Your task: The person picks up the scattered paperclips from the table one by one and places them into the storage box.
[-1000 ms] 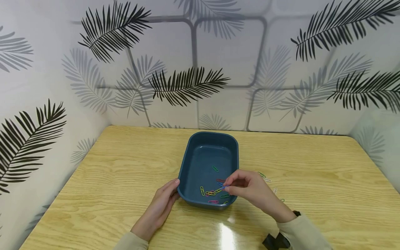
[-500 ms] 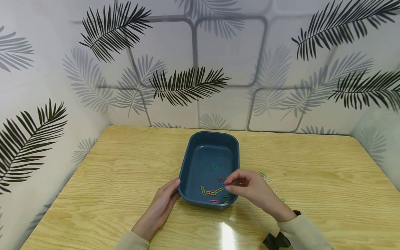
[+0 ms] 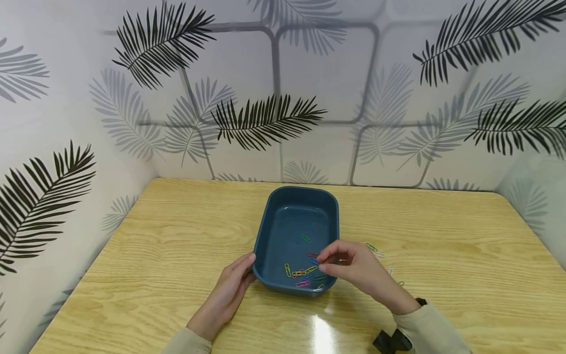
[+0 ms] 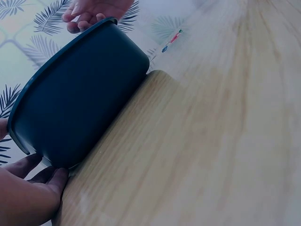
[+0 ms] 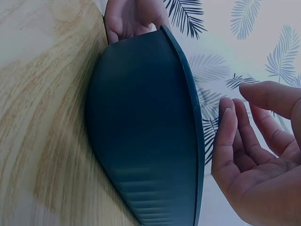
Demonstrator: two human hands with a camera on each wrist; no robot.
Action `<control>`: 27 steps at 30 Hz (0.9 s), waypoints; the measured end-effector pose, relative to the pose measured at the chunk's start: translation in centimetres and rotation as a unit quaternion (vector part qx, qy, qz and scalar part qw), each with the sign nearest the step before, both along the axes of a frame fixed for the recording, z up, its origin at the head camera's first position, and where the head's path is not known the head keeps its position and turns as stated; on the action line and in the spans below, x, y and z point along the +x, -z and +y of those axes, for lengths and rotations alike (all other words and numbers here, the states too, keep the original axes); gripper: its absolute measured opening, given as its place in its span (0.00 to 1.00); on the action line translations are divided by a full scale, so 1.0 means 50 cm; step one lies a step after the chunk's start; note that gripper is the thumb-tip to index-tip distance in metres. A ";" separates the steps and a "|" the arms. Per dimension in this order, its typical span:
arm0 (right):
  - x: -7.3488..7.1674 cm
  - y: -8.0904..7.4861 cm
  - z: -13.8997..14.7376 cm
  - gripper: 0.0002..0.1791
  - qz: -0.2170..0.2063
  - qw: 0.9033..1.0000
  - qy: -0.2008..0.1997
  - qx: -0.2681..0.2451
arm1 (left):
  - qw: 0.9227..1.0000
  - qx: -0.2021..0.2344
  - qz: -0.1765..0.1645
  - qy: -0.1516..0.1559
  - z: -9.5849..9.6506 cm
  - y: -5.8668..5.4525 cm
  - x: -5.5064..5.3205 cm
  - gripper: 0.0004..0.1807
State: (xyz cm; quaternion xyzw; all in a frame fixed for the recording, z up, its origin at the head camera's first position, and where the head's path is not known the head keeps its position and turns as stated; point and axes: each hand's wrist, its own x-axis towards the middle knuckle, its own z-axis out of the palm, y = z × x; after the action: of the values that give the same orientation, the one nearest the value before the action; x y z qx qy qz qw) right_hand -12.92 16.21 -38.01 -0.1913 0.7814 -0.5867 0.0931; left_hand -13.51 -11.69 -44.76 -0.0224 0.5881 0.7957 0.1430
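A dark blue rectangular bin (image 3: pixel 260 236) stands on the table with several coloured paper clips lying at its near end. My left hand (image 3: pixel 227 290) holds its near-left side, thumb at the rim and fingers against the outer wall, as the left wrist view also shows on the bin (image 4: pixel 89 94). Over the near-right rim hovers my right hand (image 3: pixel 355 268), fingers bent loosely. In the right wrist view, thumb and fingers of that hand (image 5: pixel 258 160) are apart with nothing between them. Below it in the bin lies a blue paper clip (image 3: pixel 308 277) among pink and yellow ones.
On the table right of the bin lie a green paper clip (image 3: pixel 371 247), a white paper clip (image 3: pixel 379 254) and others partly behind the right hand. A leaf-patterned backdrop (image 3: pixel 318 147) rises at the table's back edge. Wooden tabletop (image 3: pixel 190 221) stretches to both sides.
The blue paper clip pinched by my right hand a second ago has dropped into the bin, among the other clips. Both hands and the bin stay nearly where they were.
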 end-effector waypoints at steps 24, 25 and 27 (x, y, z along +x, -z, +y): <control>-0.057 -0.004 0.138 0.09 0.073 0.956 -0.074 0.275 | 1.000 -0.002 0.005 0.002 0.001 -0.003 0.003 0.33; -0.057 0.001 0.137 0.09 0.071 0.954 -0.084 0.280 | 1.000 -0.002 0.006 0.003 0.001 -0.002 0.003 0.33; -0.056 0.009 0.131 0.09 0.072 0.949 -0.096 0.292 | 1.000 -0.001 0.007 0.005 0.002 -0.002 0.003 0.33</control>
State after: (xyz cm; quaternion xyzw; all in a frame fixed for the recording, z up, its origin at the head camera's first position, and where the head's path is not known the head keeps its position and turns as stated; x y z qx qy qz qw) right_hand -15.74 22.77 -38.47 -0.2715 0.9010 -0.3063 0.1442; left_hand -13.37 -11.61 -44.66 -0.0144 0.5899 0.7947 0.1428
